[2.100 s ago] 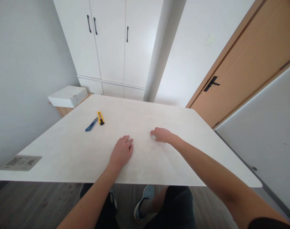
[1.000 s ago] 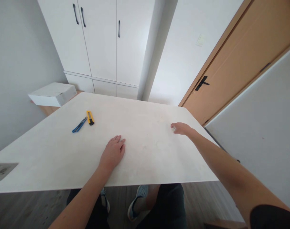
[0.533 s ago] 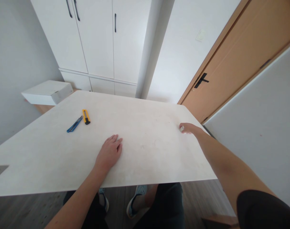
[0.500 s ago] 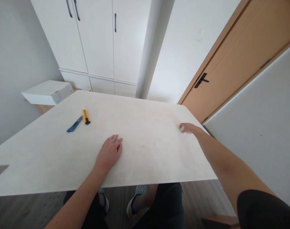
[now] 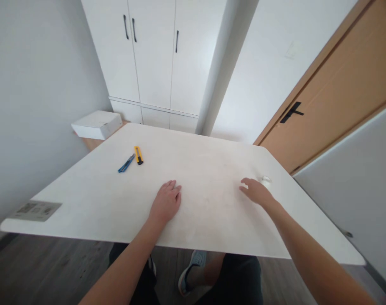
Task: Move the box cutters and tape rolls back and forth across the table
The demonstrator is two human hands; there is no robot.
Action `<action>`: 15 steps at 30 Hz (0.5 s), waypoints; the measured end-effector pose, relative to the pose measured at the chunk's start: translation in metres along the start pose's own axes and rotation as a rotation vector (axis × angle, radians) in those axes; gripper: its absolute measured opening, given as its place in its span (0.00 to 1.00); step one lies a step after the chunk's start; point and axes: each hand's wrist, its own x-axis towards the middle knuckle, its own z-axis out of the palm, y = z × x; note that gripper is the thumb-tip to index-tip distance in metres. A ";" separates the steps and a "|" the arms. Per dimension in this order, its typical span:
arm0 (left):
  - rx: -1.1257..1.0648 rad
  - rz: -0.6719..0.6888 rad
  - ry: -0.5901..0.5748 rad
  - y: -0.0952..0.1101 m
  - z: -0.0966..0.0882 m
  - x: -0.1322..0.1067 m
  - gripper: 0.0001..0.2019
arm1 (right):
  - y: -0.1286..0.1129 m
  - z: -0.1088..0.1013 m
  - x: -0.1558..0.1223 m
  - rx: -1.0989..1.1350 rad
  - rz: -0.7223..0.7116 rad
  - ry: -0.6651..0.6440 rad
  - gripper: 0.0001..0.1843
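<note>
White cabinets (image 5: 153, 55) beyond both hands' fingers; white tabletop (image 5: 205, 165) beneath. I have left hand (image 5: 165, 201) flat, fingers extended; right hand (image 5: 258, 192) with thumb and fingers parted. Ahead-left of left fingertips: blue cutter (image 5: 126, 163), slanting away rightward; yellow cutter (image 5: 138, 154), black end toward those fingers. Just right of right fingers: small white thing (image 5: 266, 181), rounded top upward; long axis I cannot tell.

The right hand (image 5: 256, 192) has let go of a small whitish object (image 5: 266, 181), blurred and possibly round, now sitting on the tabletop (image 5: 193, 159) at the hand's two o'clock.
</note>
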 end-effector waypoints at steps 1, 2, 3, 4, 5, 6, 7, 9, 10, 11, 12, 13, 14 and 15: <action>-0.004 -0.005 -0.004 0.001 -0.001 0.000 0.18 | -0.016 0.013 -0.011 0.006 -0.036 0.019 0.17; -0.008 -0.009 -0.007 0.002 -0.001 0.000 0.18 | -0.031 0.025 -0.021 -0.010 -0.035 0.066 0.16; -0.014 -0.014 -0.009 0.002 -0.001 0.000 0.18 | -0.045 0.036 -0.031 -0.033 0.000 0.143 0.17; -0.021 -0.018 -0.009 0.003 -0.001 0.000 0.18 | -0.056 0.046 -0.039 -0.054 0.045 0.220 0.18; -0.028 -0.022 -0.009 0.003 -0.001 0.000 0.18 | -0.064 0.052 -0.045 -0.064 0.095 0.291 0.20; -0.035 -0.028 -0.006 0.003 -0.001 -0.001 0.18 | -0.071 0.057 -0.049 -0.064 0.142 0.339 0.21; -0.040 -0.033 -0.002 0.003 0.000 -0.001 0.18 | -0.076 0.058 -0.051 -0.055 0.177 0.359 0.22; -0.044 -0.040 0.006 0.004 0.000 -0.001 0.18 | -0.086 0.055 -0.046 -0.029 0.196 0.330 0.22; -0.044 -0.042 0.009 0.005 0.000 -0.002 0.18 | -0.092 0.050 -0.041 -0.019 0.189 0.306 0.22; -0.045 -0.043 0.011 0.005 -0.001 -0.002 0.18 | -0.101 0.044 -0.034 -0.010 0.162 0.282 0.22; -0.048 -0.043 0.012 0.006 -0.001 -0.002 0.18 | -0.113 0.036 -0.025 0.002 0.115 0.262 0.22; -0.053 -0.044 0.012 0.006 -0.002 -0.002 0.18 | -0.129 0.027 -0.016 0.020 0.052 0.249 0.22; -0.060 -0.047 0.012 0.007 -0.003 -0.001 0.18 | -0.149 0.018 -0.006 0.042 -0.023 0.241 0.22; -0.070 -0.051 0.013 0.007 -0.004 -0.001 0.18 | -0.172 0.008 0.005 0.067 -0.105 0.238 0.21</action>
